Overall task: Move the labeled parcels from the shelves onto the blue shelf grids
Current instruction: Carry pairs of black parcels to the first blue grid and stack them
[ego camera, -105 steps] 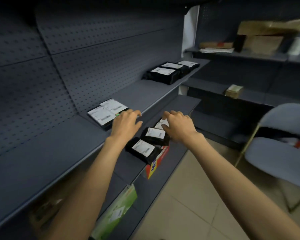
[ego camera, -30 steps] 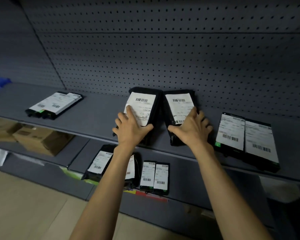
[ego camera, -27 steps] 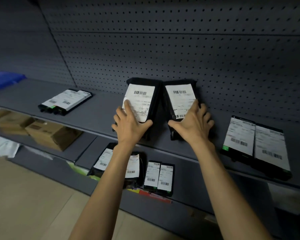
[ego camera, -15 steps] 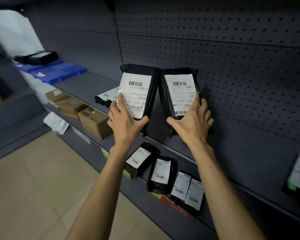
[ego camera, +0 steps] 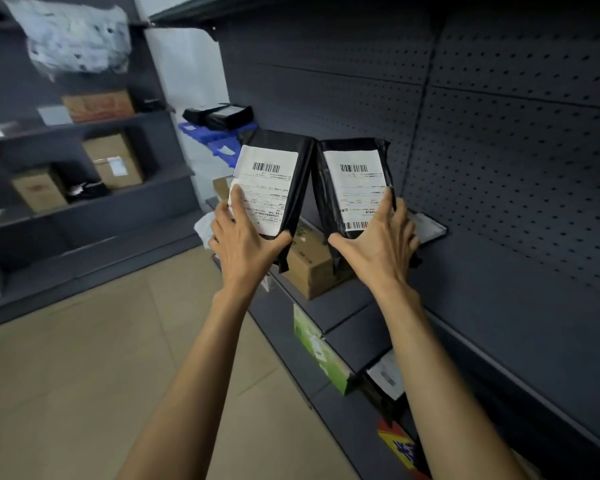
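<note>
My left hand (ego camera: 245, 242) grips a black parcel with a white barcode label (ego camera: 272, 178) by its lower end and holds it upright in the air. A second black labeled parcel (ego camera: 352, 183) stands upright beside it, gripped the same way by my right hand (ego camera: 378, 244). The two parcels almost touch at their top edges. Behind them, farther along the shelf, lie the blue shelf grids (ego camera: 215, 138), with several black parcels (ego camera: 219, 116) resting on them.
The dark pegboard shelving (ego camera: 499, 278) runs along the right. Cardboard boxes (ego camera: 309, 265) sit on its lower shelf, with a green box (ego camera: 321, 351) and another labeled parcel (ego camera: 385, 377) below. A second shelf unit with boxes (ego camera: 113, 161) stands at the left across the tiled floor (ego camera: 84, 358).
Both hands lifted the two parcels off the shelf and carried them leftward along it. The view has swung left, so the blue grids are now close behind the parcels.
</note>
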The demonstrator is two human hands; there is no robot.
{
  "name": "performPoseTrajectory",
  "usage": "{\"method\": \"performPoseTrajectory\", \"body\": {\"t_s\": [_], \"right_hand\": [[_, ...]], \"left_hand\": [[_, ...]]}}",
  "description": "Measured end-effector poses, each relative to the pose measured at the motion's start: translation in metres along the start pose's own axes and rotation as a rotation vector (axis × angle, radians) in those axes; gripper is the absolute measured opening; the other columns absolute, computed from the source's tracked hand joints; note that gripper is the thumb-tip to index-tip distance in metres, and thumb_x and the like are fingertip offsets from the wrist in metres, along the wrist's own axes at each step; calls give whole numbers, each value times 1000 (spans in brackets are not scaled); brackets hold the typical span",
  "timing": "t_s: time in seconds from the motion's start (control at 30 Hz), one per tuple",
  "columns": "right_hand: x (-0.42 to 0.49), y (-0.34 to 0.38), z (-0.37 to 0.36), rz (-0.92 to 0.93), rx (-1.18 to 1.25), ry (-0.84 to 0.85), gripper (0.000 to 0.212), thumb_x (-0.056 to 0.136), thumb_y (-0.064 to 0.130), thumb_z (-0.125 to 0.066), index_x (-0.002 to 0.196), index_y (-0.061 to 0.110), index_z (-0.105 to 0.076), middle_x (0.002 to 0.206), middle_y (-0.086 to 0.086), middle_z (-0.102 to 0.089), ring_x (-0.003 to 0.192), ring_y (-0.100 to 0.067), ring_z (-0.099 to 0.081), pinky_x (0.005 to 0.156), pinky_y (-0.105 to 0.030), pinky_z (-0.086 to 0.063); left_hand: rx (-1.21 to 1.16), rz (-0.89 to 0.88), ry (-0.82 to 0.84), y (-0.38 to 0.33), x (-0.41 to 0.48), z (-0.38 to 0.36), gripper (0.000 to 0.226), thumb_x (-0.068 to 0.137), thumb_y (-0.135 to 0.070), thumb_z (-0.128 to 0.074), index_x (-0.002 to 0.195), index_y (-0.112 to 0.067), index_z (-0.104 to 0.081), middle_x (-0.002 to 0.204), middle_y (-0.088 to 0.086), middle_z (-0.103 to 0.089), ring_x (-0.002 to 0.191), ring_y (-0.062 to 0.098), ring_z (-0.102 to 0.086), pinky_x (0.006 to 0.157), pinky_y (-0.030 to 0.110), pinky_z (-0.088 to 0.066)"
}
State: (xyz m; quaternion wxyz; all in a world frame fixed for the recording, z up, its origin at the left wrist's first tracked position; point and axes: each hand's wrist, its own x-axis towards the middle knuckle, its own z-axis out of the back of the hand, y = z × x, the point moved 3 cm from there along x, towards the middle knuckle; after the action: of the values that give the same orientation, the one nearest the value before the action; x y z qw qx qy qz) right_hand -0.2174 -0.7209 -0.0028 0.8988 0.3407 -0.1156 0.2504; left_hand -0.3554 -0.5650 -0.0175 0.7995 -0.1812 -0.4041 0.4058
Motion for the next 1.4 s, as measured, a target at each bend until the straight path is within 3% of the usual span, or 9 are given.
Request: {"method": "performPoseTrajectory", "body": {"t_s": [0.43,1.03,1.4], "right_hand": [[79,166,-177,74,48,90,122,61,59,-74,155,16,-9,159,-13,-17,138,-39,-27,109,-53,-25],[336,357,-412,185,87,136,122,63,62,-72,156,15,-8,159,-14,-17,139,-39,-27,110,-53,-23],[462,449,-545,115,-2,112,117,66,63,-70,156,18,-10,160,-13,-16,139,-40,-26,110,-54,-23]], "left_hand": [[55,94,-61,163,174,12,112,58,-61,-64,152,-24,-15,144,9,-29,130,33,-32,102,54,-30],[103,148,-137,303,507,-70,110,66,-53,-73,153,-21,-14,147,12,-28,131,35,-31,103,54,-29],[50,111,-32,399,701,-138,109,66,-56,-71,152,-21,-15,146,13,-28,132,36,-31,103,56,-29]]}}
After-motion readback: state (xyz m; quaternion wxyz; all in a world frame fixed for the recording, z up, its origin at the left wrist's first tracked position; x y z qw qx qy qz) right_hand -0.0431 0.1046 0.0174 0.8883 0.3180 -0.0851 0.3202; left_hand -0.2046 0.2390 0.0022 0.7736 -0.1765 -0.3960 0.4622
